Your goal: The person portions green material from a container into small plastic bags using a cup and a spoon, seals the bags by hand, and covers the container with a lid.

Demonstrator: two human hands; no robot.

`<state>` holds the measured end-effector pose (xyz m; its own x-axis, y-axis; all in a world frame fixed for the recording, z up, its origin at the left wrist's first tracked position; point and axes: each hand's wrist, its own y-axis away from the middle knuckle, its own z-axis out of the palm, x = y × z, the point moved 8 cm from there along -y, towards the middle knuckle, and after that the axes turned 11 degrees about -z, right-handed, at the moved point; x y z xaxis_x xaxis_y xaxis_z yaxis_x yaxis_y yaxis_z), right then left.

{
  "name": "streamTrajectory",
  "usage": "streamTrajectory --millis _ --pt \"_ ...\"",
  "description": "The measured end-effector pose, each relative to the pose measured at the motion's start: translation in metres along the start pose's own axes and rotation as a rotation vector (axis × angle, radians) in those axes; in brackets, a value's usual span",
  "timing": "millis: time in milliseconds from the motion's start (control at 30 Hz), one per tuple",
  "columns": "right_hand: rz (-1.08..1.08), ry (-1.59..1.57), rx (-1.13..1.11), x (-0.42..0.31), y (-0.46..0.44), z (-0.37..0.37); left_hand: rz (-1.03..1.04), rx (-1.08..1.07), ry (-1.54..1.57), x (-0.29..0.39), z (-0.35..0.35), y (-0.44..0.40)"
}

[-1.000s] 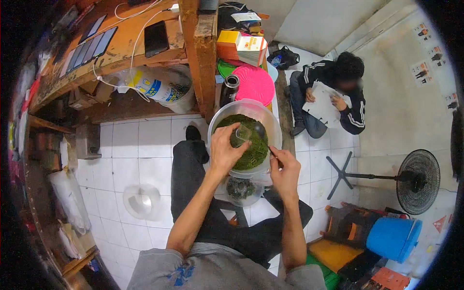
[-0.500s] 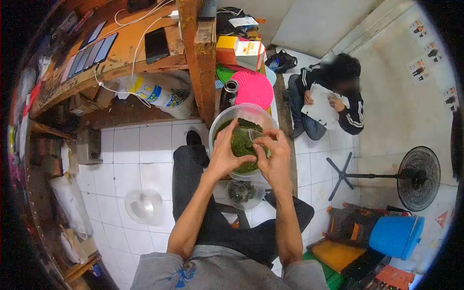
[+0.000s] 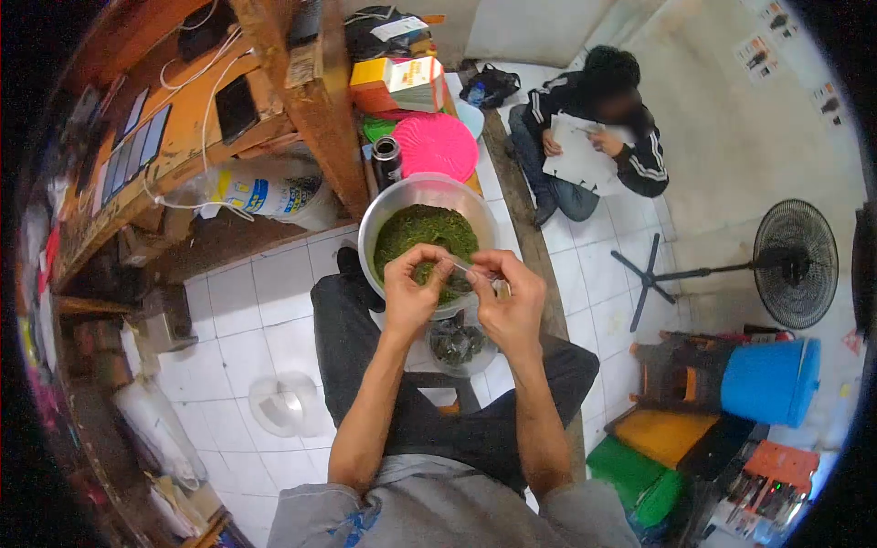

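From left to right I list: wooden bench (image 3: 196, 105), phones (image 3: 137, 151) on top; clear tub (image 3: 283, 405), on tiles reaching towards the left knee; wooden post (image 3: 315, 119); black bottle (image 3: 387, 163), upright, just beside the bowl; left hand (image 3: 413, 288), thumb and forefinger pinching a small clear bag (image 3: 464, 271); bowl (image 3: 365, 242) of green leaves, its near rim under that bag; pink lid (image 3: 438, 148), beyond; right hand (image 3: 512, 297), fingertips clamped on the bag's other side; seated person (image 3: 594, 137), well apart; tiles; blue bucket (image 3: 769, 382); standing fan (image 3: 795, 260).
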<state>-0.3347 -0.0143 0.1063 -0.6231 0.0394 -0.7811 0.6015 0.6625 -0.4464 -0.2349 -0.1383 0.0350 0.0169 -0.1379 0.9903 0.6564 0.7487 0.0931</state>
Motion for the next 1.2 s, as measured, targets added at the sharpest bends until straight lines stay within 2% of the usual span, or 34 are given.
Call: streamTrajectory --millis 100,200,267,400,433,533,667,733,800,833,867,900,967,1100,1133,1200 --pt "-0.018 -0.050 0.032 -0.006 0.008 -0.006 -0.009 0.050 -0.091 0.011 0.002 0.012" --pt "0.077 -0.090 0.059 -0.002 0.032 -0.014 0.053 -0.011 -0.276 0.023 0.017 0.034" --pt "0.031 -0.052 0.032 -0.001 0.051 -0.017 0.027 -0.058 -0.289 0.016 0.024 0.051" --pt "0.156 -0.048 0.095 0.010 0.098 -0.037 -0.003 -0.029 -0.298 -0.016 0.024 0.085" --pt "0.241 -0.063 0.026 0.019 0.115 -0.037 -0.047 -0.070 -0.339 -0.024 0.028 0.092" --pt "0.324 -0.007 0.008 0.042 0.155 -0.043 -0.185 -0.115 -0.348 -0.059 0.043 0.113" --pt "0.580 -0.229 -0.005 0.102 0.204 -0.024 -0.282 -0.104 -0.402 -0.114 0.044 0.126" --pt "0.508 -0.178 -0.051 0.122 0.219 -0.011 -0.325 -0.094 -0.414 -0.142 0.038 0.126" --pt "0.440 -0.127 -0.101 0.136 0.229 0.000 -0.537 -0.131 -0.473 -0.174 0.031 0.129" --pt "0.544 -0.179 -0.133 0.151 0.233 0.007 -0.536 -0.132 -0.478 -0.181 0.030 0.128" --pt "0.644 -0.228 -0.164 0.169 0.235 0.014 -0.397 -0.113 -0.559 -0.177 0.031 0.121" --pt "0.663 -0.187 -0.172 0.185 0.232 0.012 -0.257 -0.095 -0.637 -0.170 0.034 0.117" --pt "0.346 0.309 -0.347 0.230 0.226 0.017 -0.311 -0.105 -0.614 -0.159 0.035 0.114" --pt "0.603 0.243 -0.076 0.307 0.170 0.040 -0.433 -0.103 -0.540 -0.158 0.022 0.119" --pt "0.602 0.241 -0.072 0.310 0.156 0.050 -0.456 -0.091 -0.503 -0.158 0.020 0.120" --pt "0.511 0.531 0.055 0.308 0.133 0.049 -0.450 -0.099 -0.508 -0.155 0.018 0.123"
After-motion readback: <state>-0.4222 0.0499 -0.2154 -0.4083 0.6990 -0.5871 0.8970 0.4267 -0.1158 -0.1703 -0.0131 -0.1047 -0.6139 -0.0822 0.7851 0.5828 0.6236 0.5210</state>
